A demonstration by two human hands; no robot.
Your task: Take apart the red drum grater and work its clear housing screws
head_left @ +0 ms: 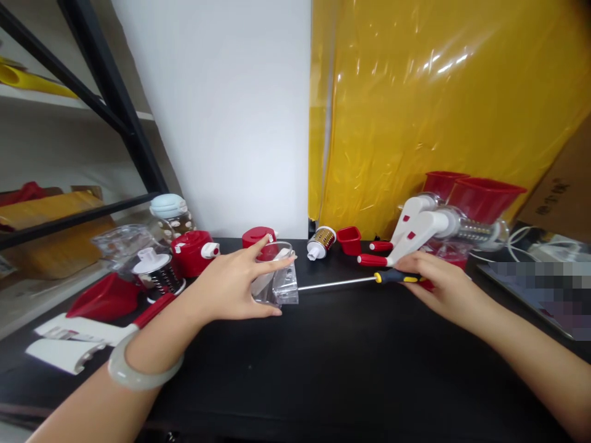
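My left hand (235, 280) is wrapped round a clear plastic housing (287, 284) lying on its side above the black table. In my right hand (431, 280) is a screwdriver (341, 283) with a yellow and dark blue handle. Its long metal shaft points left, and the tip meets the clear housing; whether it sits in a screw is hidden. Just behind my left hand is a red base part (259, 236). Farther back lie a grater drum (321, 243) with a gold-coloured surface and a small red hopper (349, 240).
Two rotary graters (443, 224) with red hoppers stand at the back right, beside white cables and a tablet-like slab (535, 295). Red, white and clear grater parts (104, 298) crowd the left side. A black metal shelf frame (117, 111) rises there. Yellow wrapped sheeting (443, 111) covers the back.
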